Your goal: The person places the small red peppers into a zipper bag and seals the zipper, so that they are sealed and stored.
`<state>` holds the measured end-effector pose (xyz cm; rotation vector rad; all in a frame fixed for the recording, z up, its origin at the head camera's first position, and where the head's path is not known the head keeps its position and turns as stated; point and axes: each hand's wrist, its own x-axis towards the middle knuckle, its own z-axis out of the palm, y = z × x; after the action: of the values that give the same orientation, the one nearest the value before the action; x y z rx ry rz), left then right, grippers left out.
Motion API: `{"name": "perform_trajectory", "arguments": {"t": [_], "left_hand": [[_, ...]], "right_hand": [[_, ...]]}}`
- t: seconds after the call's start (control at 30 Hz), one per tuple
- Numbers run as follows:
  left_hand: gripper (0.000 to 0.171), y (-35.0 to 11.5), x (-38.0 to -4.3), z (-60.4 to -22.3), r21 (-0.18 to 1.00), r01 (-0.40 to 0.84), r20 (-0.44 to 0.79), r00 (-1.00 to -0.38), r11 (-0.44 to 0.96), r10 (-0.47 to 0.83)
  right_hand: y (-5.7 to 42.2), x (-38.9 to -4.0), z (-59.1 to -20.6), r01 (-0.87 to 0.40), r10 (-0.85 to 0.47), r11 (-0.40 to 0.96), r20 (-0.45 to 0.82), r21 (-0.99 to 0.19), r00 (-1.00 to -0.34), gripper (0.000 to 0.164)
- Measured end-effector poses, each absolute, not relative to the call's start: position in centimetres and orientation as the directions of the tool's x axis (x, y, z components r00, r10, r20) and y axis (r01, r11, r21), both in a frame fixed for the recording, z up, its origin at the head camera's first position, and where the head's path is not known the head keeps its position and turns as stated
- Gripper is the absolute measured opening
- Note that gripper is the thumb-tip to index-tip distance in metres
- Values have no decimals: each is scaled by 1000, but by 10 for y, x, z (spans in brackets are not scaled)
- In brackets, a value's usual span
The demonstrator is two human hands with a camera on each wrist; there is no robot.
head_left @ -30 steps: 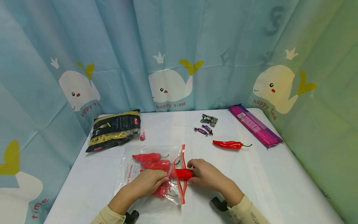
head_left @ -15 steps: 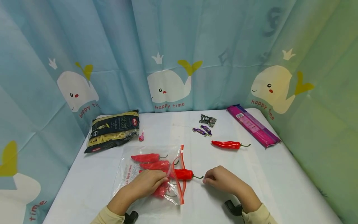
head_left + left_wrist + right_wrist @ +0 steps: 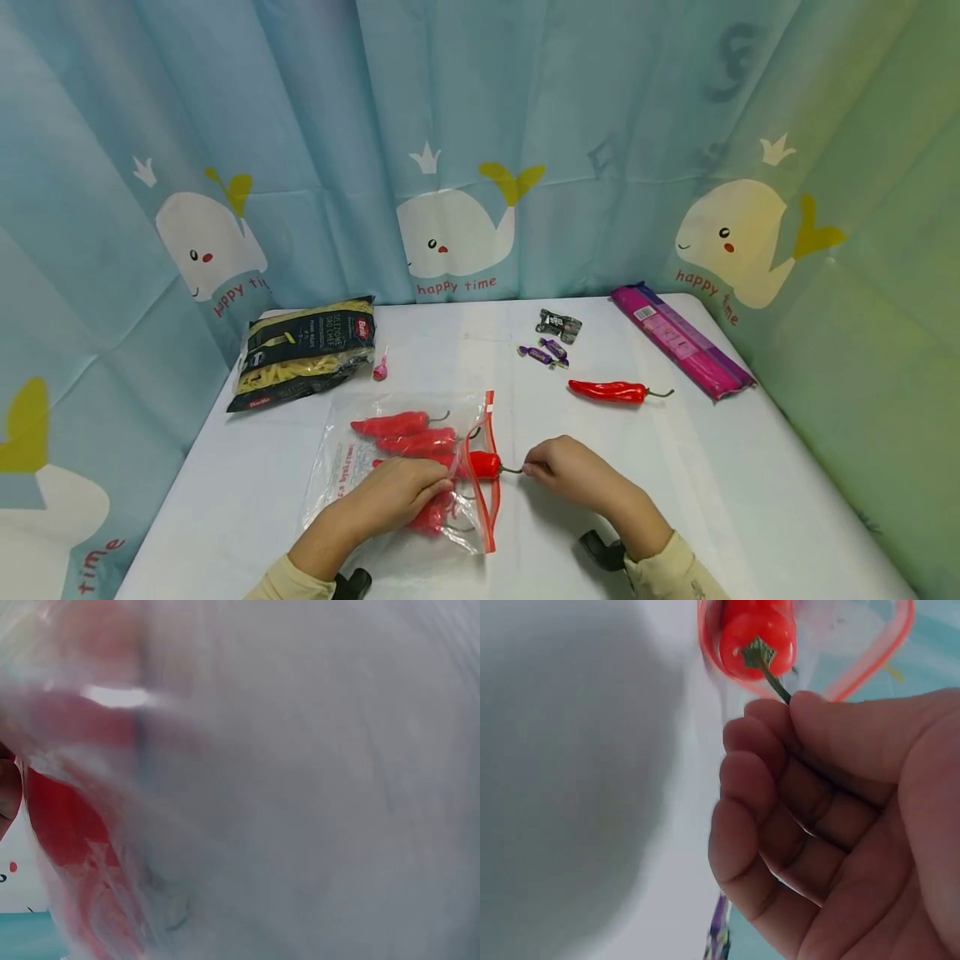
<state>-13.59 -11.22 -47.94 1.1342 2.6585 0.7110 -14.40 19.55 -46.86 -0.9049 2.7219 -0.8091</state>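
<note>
A clear zip bag [image 3: 341,421] with a red-edged mouth lies on the white table, the mouth facing right. Several red chili peppers [image 3: 397,423] are inside it. My left hand [image 3: 397,493] grips the bag's upper film near the mouth; in the left wrist view the blurred plastic [image 3: 300,787] covers most of the frame. One red chili pepper [image 3: 486,465] lies partly in the mouth, stem end outward. Thumb and forefinger of my right hand [image 3: 572,477] pinch its green stem [image 3: 777,685], seen closely in the right wrist view. The pepper's tip is hidden under the left hand.
A loose red chili pepper [image 3: 611,392] lies to the right. Behind it are purple-wrapped candies [image 3: 538,356], a black wrapper [image 3: 559,325] and a long magenta packet [image 3: 684,343]. At the back left are a pasta bag [image 3: 306,350] and a pink lollipop [image 3: 381,367]. A curtain [image 3: 465,100] surrounds the table.
My right hand let go of the pepper and drew back right, then returned and pinched its stem. The pepper has slid slightly left, deeper into the bag. My left hand stays put.
</note>
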Motion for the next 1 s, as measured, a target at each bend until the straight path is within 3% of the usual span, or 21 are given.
{"name": "perform_trajectory", "arguments": {"t": [0.53, 0.73, 1.0], "left_hand": [[28, -112, -136, -481, 466, 675, 91, -680, 573, 727], [28, -113, -137, -482, 484, 657, 82, -691, 578, 718], [28, -114, -138, -483, 489, 654, 80, -693, 577, 716]], "right_hand": [[149, -155, -477, -556, -611, 672, 57, -488, -789, 11], [171, -163, -470, -552, -607, 654, 77, -517, -791, 12], [232, -181, -445, -474, -455, 771, 152, -426, -877, 2]]}}
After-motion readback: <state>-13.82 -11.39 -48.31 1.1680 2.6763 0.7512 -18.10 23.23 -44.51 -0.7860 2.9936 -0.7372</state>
